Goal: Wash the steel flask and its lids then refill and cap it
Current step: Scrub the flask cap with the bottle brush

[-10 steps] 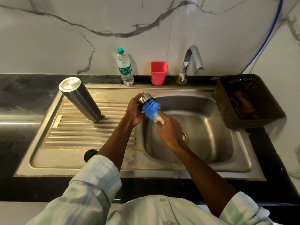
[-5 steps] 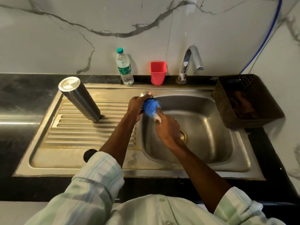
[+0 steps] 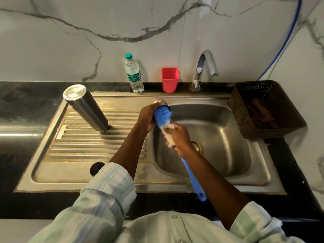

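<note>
The steel flask (image 3: pixel 86 108) stands upside down on the ribbed drainboard, left of the basin. My left hand (image 3: pixel 147 116) grips a steel lid (image 3: pixel 161 102) over the basin's left rim. A blue bottle brush (image 3: pixel 163 116) has its bristle head pushed against the lid's open side. My right hand (image 3: pixel 178 137) grips the brush just below the bristles, and the blue handle (image 3: pixel 194 179) runs down past my forearm. A black lid (image 3: pixel 96 168) lies on the drainboard's front edge, partly hidden by my left sleeve.
A plastic water bottle (image 3: pixel 134 74) and a red cup (image 3: pixel 170 79) stand behind the steel sink (image 3: pixel 219 172). The tap (image 3: pixel 204 67) is at the back, with no water running. A dark woven basket (image 3: pixel 263 109) sits on the right counter.
My right hand has slid back toward me along the brush, so more of the bristles and the blue handle show. The lid in my left hand has stayed in place.
</note>
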Action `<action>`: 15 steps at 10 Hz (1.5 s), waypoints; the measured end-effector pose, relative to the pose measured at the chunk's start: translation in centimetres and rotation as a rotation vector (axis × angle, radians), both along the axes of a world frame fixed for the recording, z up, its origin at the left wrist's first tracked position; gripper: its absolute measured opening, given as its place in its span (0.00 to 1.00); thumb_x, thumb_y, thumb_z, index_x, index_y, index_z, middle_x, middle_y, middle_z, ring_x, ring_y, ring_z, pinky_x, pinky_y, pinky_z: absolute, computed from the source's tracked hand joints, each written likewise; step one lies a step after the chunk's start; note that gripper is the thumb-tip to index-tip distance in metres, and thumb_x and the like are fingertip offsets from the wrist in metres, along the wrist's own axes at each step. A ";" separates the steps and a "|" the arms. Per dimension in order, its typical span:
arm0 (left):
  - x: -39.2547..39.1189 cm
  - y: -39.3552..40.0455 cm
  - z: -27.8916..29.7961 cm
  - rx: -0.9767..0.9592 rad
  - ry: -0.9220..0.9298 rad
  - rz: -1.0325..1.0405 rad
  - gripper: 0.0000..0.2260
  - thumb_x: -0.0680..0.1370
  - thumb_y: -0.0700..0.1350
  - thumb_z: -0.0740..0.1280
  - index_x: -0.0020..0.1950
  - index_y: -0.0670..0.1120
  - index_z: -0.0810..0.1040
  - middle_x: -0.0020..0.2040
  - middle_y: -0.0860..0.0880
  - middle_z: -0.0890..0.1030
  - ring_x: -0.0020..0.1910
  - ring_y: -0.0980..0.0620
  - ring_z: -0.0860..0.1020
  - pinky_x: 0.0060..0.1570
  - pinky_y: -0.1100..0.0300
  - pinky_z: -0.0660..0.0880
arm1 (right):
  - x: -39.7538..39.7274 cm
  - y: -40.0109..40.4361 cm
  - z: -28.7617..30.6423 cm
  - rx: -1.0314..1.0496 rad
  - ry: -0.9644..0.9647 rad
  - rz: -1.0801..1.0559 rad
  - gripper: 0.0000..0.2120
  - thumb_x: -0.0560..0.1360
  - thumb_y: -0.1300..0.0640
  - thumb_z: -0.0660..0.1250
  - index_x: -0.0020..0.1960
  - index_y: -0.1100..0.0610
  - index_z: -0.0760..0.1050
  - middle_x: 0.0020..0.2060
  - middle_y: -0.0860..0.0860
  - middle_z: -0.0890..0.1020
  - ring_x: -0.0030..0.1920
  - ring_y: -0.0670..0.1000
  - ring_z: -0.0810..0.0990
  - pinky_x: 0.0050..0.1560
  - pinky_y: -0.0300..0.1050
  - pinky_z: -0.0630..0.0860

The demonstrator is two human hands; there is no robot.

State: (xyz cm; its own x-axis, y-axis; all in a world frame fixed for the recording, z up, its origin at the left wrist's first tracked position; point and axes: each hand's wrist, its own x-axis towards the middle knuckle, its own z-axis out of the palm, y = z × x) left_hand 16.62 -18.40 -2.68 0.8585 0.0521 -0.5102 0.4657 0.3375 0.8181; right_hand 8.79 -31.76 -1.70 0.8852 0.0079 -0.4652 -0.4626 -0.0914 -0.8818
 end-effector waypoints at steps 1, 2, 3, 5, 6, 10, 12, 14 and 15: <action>-0.4 0.2 -0.1 -0.220 0.005 -0.070 0.18 0.80 0.50 0.66 0.58 0.36 0.79 0.53 0.39 0.83 0.49 0.44 0.83 0.56 0.50 0.79 | -0.1 -0.2 -0.1 0.612 0.286 -0.088 0.10 0.77 0.53 0.64 0.56 0.57 0.75 0.36 0.52 0.79 0.26 0.47 0.74 0.19 0.33 0.59; -0.1 0.3 0.5 -0.182 -0.011 -0.078 0.15 0.80 0.51 0.66 0.52 0.39 0.79 0.47 0.41 0.84 0.43 0.46 0.84 0.45 0.55 0.82 | -0.4 -0.7 -0.8 -0.365 -0.244 0.014 0.14 0.78 0.51 0.67 0.62 0.52 0.77 0.42 0.53 0.81 0.36 0.51 0.78 0.31 0.44 0.72; 0.3 -0.3 0.7 0.034 -0.045 -0.032 0.27 0.70 0.55 0.78 0.58 0.37 0.79 0.49 0.40 0.85 0.46 0.44 0.85 0.46 0.52 0.82 | -0.5 -0.8 -1.7 -1.083 -0.478 0.230 0.28 0.79 0.53 0.63 0.77 0.45 0.60 0.48 0.52 0.78 0.46 0.55 0.78 0.46 0.52 0.76; -0.1 0.1 0.8 -0.224 -0.006 -0.135 0.16 0.75 0.50 0.72 0.53 0.39 0.78 0.45 0.41 0.82 0.43 0.45 0.81 0.49 0.52 0.79 | -0.7 -0.5 -0.3 0.596 0.291 -0.063 0.08 0.78 0.55 0.65 0.55 0.56 0.76 0.37 0.54 0.79 0.25 0.47 0.74 0.18 0.32 0.61; 0.3 0.2 0.8 -0.186 -0.008 -0.115 0.17 0.76 0.52 0.71 0.53 0.38 0.78 0.47 0.40 0.83 0.46 0.43 0.82 0.52 0.50 0.79 | -0.9 -0.6 -0.6 0.184 -0.036 -0.033 0.10 0.77 0.56 0.67 0.57 0.55 0.78 0.38 0.55 0.80 0.29 0.49 0.77 0.23 0.39 0.70; 0.7 0.8 1.2 -0.105 -0.049 -0.179 0.19 0.74 0.55 0.73 0.51 0.40 0.77 0.46 0.41 0.82 0.45 0.44 0.82 0.53 0.49 0.80 | -1.2 -1.0 0.0 0.487 0.136 0.000 0.07 0.78 0.55 0.66 0.55 0.54 0.77 0.38 0.54 0.79 0.26 0.47 0.74 0.18 0.33 0.61; 1.3 0.0 0.7 0.286 -0.014 0.067 0.18 0.69 0.52 0.80 0.44 0.41 0.78 0.37 0.45 0.81 0.38 0.47 0.82 0.41 0.56 0.81 | -0.4 -0.9 -2.7 -0.912 -0.444 0.223 0.25 0.77 0.53 0.66 0.73 0.47 0.67 0.50 0.54 0.82 0.47 0.56 0.81 0.47 0.54 0.79; 0.6 0.8 1.4 -0.256 -0.045 -0.066 0.17 0.76 0.49 0.73 0.58 0.40 0.76 0.47 0.41 0.82 0.45 0.44 0.83 0.47 0.51 0.81 | -0.7 -1.1 -0.3 0.680 0.260 -0.033 0.09 0.78 0.54 0.64 0.56 0.56 0.75 0.37 0.53 0.78 0.25 0.46 0.73 0.17 0.32 0.58; 1.2 0.8 1.5 0.018 -0.023 -0.087 0.25 0.73 0.57 0.74 0.59 0.40 0.77 0.52 0.41 0.83 0.52 0.42 0.83 0.52 0.50 0.82 | -0.9 -0.9 -0.4 -0.252 -0.217 0.021 0.17 0.78 0.54 0.68 0.65 0.54 0.76 0.44 0.55 0.82 0.35 0.49 0.80 0.28 0.38 0.73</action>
State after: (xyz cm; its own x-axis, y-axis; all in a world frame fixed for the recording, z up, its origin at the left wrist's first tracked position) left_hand 17.83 -17.63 -1.22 0.8716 -0.0144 -0.4900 0.4738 0.2813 0.8345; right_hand 7.91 -32.63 -2.10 0.9646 -0.0638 -0.2558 -0.2624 -0.3270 -0.9079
